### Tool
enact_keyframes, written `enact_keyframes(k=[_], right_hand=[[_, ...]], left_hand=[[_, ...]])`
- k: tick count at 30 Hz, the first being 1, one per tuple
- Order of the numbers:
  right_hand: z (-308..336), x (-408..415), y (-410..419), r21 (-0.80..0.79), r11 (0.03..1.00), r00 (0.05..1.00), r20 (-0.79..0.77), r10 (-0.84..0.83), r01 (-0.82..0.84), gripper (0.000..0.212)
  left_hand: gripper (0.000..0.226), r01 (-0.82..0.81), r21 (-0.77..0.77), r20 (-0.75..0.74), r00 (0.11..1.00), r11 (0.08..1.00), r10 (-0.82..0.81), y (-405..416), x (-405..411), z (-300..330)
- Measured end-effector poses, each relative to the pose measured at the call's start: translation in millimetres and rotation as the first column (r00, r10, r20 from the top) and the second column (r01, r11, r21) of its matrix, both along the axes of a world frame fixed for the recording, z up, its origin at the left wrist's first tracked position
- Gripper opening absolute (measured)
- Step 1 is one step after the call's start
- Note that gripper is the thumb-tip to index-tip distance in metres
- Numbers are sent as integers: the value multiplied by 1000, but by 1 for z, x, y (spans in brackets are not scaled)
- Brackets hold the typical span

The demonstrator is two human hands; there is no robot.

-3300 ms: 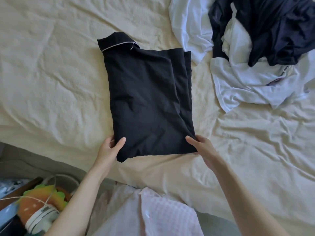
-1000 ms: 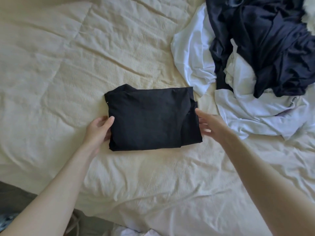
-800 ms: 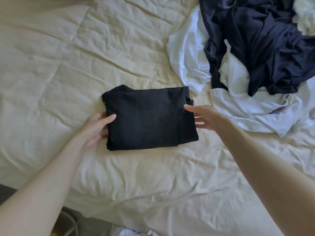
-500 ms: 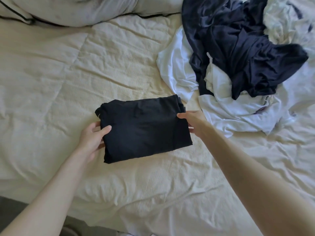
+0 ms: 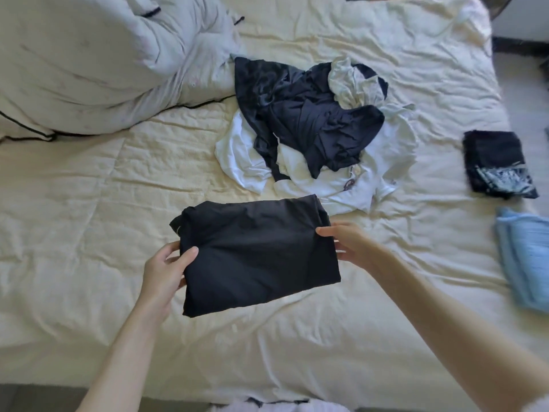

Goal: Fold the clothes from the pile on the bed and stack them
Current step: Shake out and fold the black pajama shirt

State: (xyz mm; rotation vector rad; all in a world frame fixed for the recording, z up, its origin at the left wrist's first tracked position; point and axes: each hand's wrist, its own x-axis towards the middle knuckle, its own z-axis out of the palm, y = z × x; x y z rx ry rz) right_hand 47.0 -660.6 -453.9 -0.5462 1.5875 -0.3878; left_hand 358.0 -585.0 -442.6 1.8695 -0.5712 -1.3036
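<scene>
Cloth here is soft and light, so the folded black garment (image 5: 255, 257) will, I judge, sag and slip open unless carried by both short ends with support under it. The left hand (image 5: 165, 270) grips its left end, thumb on top and fingers (image 5: 173, 253) curled beneath. The right hand (image 5: 349, 243) holds the right end the same way, thumb over the edge, fingers partly hidden below. The garment sits just above the bed (image 5: 89, 203), near its front edge. Beyond lies the unfolded pile (image 5: 312, 129) of dark and white clothes. Far right rest a folded dark item (image 5: 496, 162) and a folded blue item (image 5: 525, 257).
</scene>
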Motion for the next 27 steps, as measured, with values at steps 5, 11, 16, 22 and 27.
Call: enact_keyframes(k=[5, 11, 16, 22, 27], right_hand=[[48, -68, 66, -53, 991, 992, -42, -122, 119, 8], [71, -121, 171, -64, 931, 929, -64, -364, 360, 15], [84, -151, 244, -55, 850, 851, -21, -525, 523, 14], [97, -205, 299, -95, 717, 720, -1, -694, 690, 14], [99, -270, 317, -110, 634, 640, 36, -767, 766, 7]], left_hand=[[12, 120, -15, -77, 990, 993, -121, 29, -62, 26], [11, 365, -5, -86, 928, 931, -364, 49, -121, 39], [13, 542, 6, -27, 840, 841, -541, 50, -175, 58], [18, 720, -18, 15, 694, 694, -720, 51, -262, 84], [11, 809, -19, 79, 587, 587, -806, 46, -346, 92]])
